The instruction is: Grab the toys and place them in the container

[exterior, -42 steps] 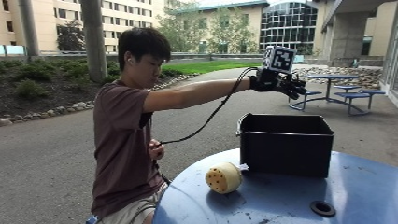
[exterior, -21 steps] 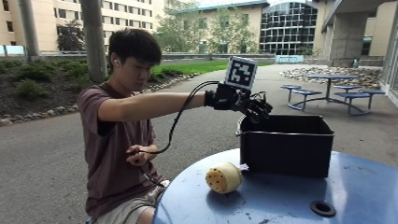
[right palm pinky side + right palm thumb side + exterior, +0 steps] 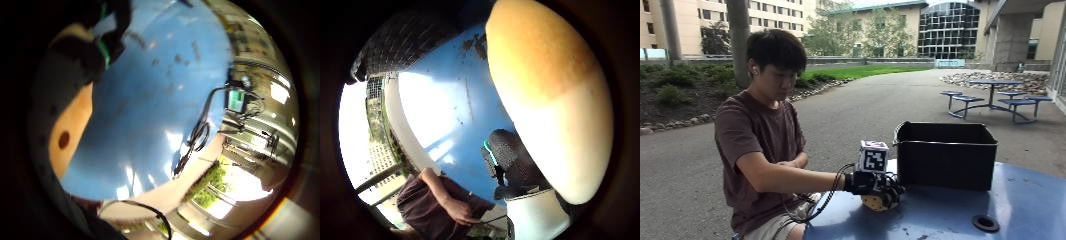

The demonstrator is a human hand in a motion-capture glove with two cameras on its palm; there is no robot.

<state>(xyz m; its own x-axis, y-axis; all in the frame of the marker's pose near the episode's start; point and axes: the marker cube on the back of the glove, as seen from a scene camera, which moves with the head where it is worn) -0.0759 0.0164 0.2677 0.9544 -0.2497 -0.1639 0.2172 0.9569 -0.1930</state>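
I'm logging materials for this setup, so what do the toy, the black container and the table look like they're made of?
The round tan toy looks like smooth matte plastic or rubber, shading evenly from orange to cream; it could be soft.
The black container looks like rigid plastic: thin straight walls, dull sheen.
The blue table looks like painted metal: glossy reflections and scuff marks.

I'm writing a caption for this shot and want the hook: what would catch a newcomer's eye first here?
First, the black-gloved right hand resting on a round yellow-and-cream toy near the edge of the blue round table, fingers curled over it. Just beyond it on the table stands the black rectangular container, open at the top. In the thumb-side palm view the toy looms large.
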